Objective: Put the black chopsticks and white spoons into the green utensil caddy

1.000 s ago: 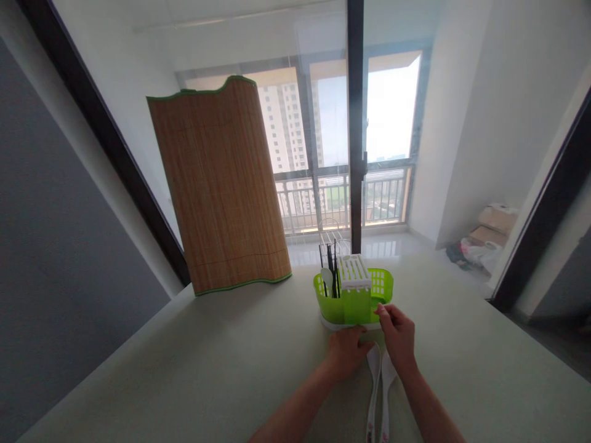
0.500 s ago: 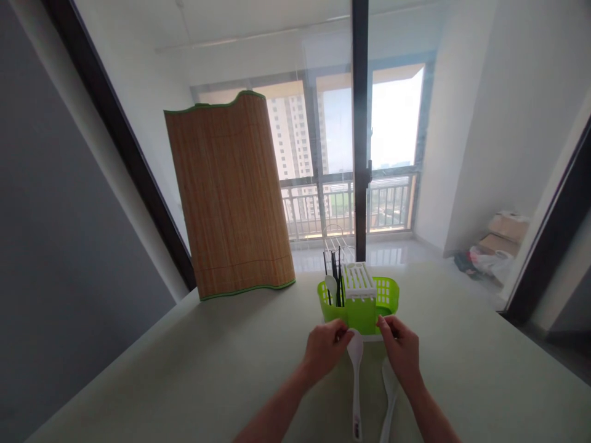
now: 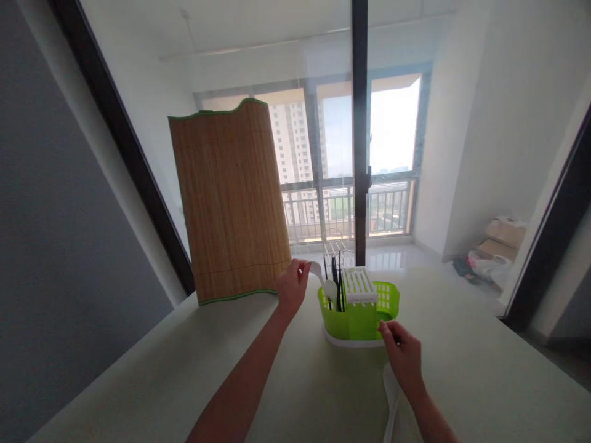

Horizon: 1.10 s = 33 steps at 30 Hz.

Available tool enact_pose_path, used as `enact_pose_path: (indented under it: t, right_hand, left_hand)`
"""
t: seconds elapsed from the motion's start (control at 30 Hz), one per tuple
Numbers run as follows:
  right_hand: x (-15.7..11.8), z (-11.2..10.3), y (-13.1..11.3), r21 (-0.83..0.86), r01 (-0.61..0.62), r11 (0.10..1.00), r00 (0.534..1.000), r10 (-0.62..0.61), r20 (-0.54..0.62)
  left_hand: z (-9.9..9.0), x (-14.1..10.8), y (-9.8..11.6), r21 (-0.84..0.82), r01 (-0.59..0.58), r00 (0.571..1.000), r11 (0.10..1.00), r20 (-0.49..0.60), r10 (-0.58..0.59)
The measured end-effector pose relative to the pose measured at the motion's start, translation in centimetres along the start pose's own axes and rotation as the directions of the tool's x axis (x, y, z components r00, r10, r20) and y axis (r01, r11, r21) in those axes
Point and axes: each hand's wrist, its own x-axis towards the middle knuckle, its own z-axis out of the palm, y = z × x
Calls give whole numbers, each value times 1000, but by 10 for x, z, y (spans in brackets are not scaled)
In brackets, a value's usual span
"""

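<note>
My left hand (image 3: 294, 284) pinches a white spoon (image 3: 316, 268) at its upper end, at the left side of the green utensil basket (image 3: 339, 324). The spoon slants down toward the left compartment; its lower part is hidden. Black chopsticks (image 3: 340, 283) and a smaller white spoon (image 3: 330, 289) stand in that compartment. My right hand (image 3: 404, 347) is closed, thumb and finger pinching the basket's front right edge. Below it a white rice paddle (image 3: 391, 387) lies on the table, partly behind my right wrist.
A white slotted holder (image 3: 359, 287) sits in the middle of the basket. Behind to the left stands a partly rolled bamboo mat (image 3: 231, 203) with green edging. A wire rack (image 3: 339, 251) is at the back. The pale table (image 3: 152, 381) meets a glass door.
My left hand has lifted the white spoon off the table and moved up and left to the basket's left side. My right hand has stayed at the basket's edge.
</note>
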Motion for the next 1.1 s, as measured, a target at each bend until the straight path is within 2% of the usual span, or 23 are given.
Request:
enact_pose_path:
  t: [0.07, 0.17, 0.27, 0.43, 0.6, 0.7, 0.77, 0.83, 0.9, 1.0, 1.1]
  right_hand:
    - [1, -1, 1, -12, 1, 1000, 1000, -1, -6]
    - [2, -2, 1, -14, 6, 1000, 1000, -6, -13]
    - [3, -2, -1, -11, 12, 1000, 1000, -13, -10]
    - [3, -1, -1, -5, 5, 1000, 1000, -5, -7]
    - [3, -3, 0, -5, 0, 1000, 1000, 0, -23]
    - [5, -4, -2, -3, -26, 1000, 998, 26, -48]
    - [6, -6, -4, 16, -54, 998, 996, 55, -67]
    - [8, -7, -5, 40, -81, 996, 993, 84, -85]
    - [9, -7, -5, 52, -102, 993, 989, 106, -98]
    - [9, -8, -1, 45, -121, 992, 985, 125, -114]
    - [10, -9, 2, 45, -128, 991, 982, 133, -132]
  left_hand:
    - [13, -6, -1, 24, -20, 994, 1000, 105, 18]
    - [28, -16, -3, 58, -4, 964, 998, 265, -12]
    - [38, -22, -5, 80, 28, 936, 996, 347, -54]
    - [47, -25, -8, 103, 6, 920, 995, 390, -46]
    - [36, -27, 3, 128, -48, 929, 991, 369, -3]
    - [23, -46, 19, 89, -40, 949, 995, 314, 10]
    - [19, -72, 33, -28, -18, 941, 999, 338, 26]
    - [20, -106, 48, -169, -9, 879, 986, 468, 88]
    - [29, -138, 62, -241, -3, 770, 970, 619, 156]
    - [52, -172, 75, -177, 38, 631, 983, 768, 114]
    - [74, -184, 79, -85, 31, 539, 996, 840, 55]
